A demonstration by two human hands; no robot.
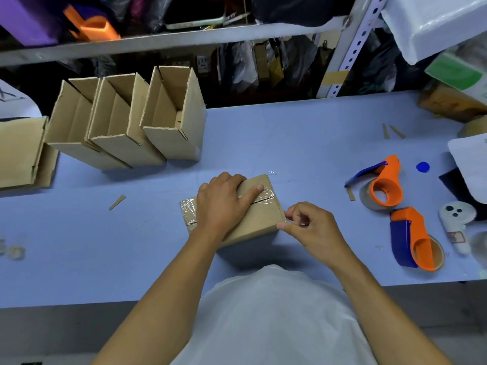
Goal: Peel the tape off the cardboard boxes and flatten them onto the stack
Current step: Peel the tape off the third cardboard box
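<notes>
A small taped cardboard box (259, 219) lies on the blue table in front of me. Clear tape (264, 197) runs along its top seam and wraps over its left end. My left hand (224, 202) lies flat on the box top, fingers straight, pressing it down. My right hand (308, 227) is at the box's right end, where thumb and fingers pinch the loose end of the clear tape. A stack of flattened cardboard (22, 154) lies at the far left edge of the table.
Three open-topped cardboard boxes (126, 122) stand in a row at the back left. Two orange and blue tape dispensers (384, 184) (416, 241) lie at the right, beside a white controller (457, 222). Cardboard scraps (117, 202) dot the table. Shelving rises behind.
</notes>
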